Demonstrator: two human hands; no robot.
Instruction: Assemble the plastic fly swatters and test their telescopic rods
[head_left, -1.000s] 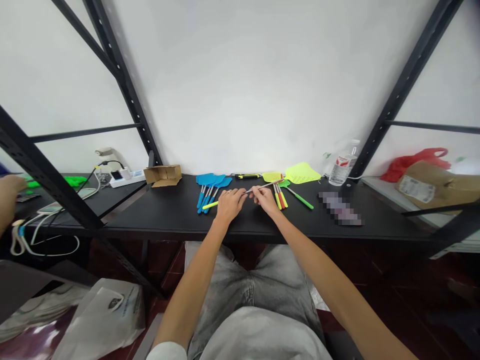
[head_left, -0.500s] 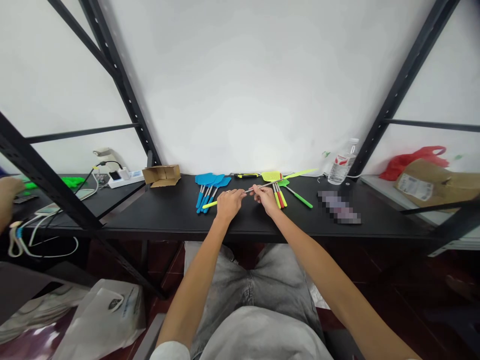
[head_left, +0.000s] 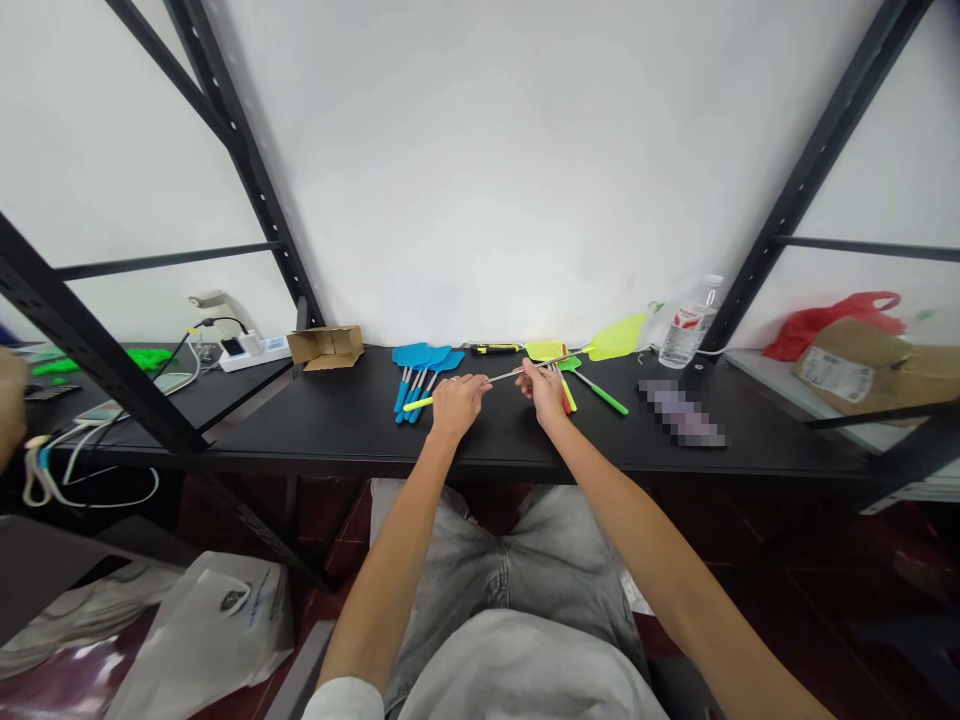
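Blurring at the left edge of my view is another person's hand (head_left: 9, 405), near some bright green material (head_left: 148, 358). Right of it I see a white power strip (head_left: 268, 352) with plugs in it, and a white plastic bag (head_left: 202, 630) sits at the lower left of the frame. An open cardboard box (head_left: 330, 348) stands at the back of the black worktop (head_left: 315, 425). Next to it I have a fan of blue swatters (head_left: 424, 357), heads toward the wall.

Across the centre of the frame I hold one yellow-green swatter (head_left: 619, 337) slantwise. Its handle pokes out to the left of my left hand (head_left: 457, 402), which is curled around it, palm down. A bare stretch of metal rod separates my hands; my right hand (head_left: 538, 388) pinches the rod farther along, and the head rises beyond it to the right.

A yellow-and-black tool (head_left: 495, 349) lies behind, near the wall. Yellow and red swatters (head_left: 546, 349) lie partly behind my right hand, with a green-handled one (head_left: 606, 394) just beside them. Farther right I get a clear bottle (head_left: 684, 330), a pixelated object (head_left: 681, 412) and a red bag (head_left: 832, 325) by a cardboard package (head_left: 870, 368).
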